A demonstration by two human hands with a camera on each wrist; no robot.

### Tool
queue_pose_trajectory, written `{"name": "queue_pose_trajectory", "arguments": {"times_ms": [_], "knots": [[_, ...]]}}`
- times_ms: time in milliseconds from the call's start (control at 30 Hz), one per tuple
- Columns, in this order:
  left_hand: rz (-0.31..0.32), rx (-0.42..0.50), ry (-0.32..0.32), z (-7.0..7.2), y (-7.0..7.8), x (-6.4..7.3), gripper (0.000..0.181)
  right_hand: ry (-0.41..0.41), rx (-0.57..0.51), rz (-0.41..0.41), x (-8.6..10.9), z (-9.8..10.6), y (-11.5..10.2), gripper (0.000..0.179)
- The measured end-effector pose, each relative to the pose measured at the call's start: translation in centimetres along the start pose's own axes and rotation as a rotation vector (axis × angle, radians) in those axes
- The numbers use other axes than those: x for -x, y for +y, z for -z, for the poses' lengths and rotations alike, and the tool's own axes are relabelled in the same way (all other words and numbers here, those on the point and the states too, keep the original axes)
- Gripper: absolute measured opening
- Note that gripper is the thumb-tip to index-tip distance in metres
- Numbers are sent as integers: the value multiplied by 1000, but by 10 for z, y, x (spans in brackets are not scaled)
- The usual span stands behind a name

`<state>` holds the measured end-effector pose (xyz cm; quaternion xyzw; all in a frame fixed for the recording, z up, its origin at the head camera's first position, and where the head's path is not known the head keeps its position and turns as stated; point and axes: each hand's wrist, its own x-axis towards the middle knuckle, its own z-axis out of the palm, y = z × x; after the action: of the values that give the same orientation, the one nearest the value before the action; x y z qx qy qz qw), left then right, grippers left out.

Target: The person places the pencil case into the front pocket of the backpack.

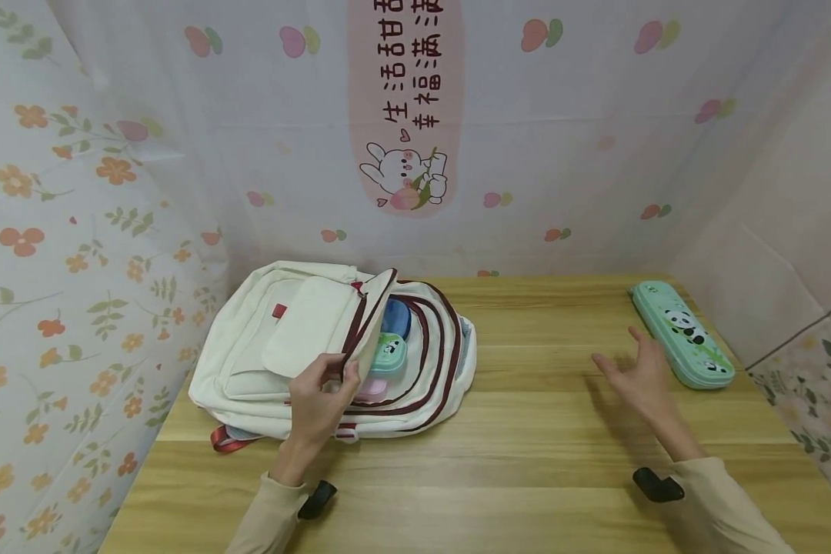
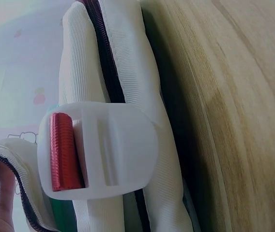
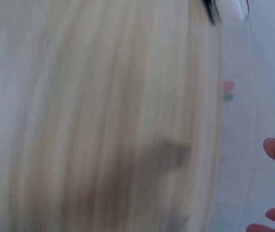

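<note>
A white backpack (image 1: 249, 338) with dark red zippers lies on the table at the left. My left hand (image 1: 322, 400) pinches the zippered edge of its front pocket and holds it lifted. Inside show a green panda case (image 1: 389, 354), a blue item (image 1: 396, 318) and a pink item (image 1: 372, 389), each partly hidden. In the left wrist view, a white buckle (image 2: 128, 150) with red webbing fills the middle. My right hand (image 1: 640, 381) is over the table at the right, fingers spread and holding nothing. Beside it lies a mint green panda pencil case (image 1: 685, 335).
The wooden table (image 1: 526, 454) meets a printed curtain (image 1: 568, 154) at the back. Floral cloth (image 1: 76, 308) hangs along the left, and pale cloth (image 1: 769, 169) along the right. A red strap loop (image 1: 227, 440) sticks out at the backpack's lower left.
</note>
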<state>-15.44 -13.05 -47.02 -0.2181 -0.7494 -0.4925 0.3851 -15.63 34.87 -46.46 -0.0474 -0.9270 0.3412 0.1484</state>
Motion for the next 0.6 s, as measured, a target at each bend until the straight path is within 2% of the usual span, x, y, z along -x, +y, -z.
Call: {"name": "queue_pose_trajectory", "arguments": {"times_ms": [133, 267, 600], "knots": [[12, 1, -1, 0, 0, 0, 14, -12, 56, -105, -7, 22, 13, 92], [9, -3, -4, -1, 0, 0, 15, 0, 57, -197, -13, 41, 27, 95], [21, 12, -9, -1, 3, 1, 16, 101, 58, -341, -9, 57, 56, 92]]}}
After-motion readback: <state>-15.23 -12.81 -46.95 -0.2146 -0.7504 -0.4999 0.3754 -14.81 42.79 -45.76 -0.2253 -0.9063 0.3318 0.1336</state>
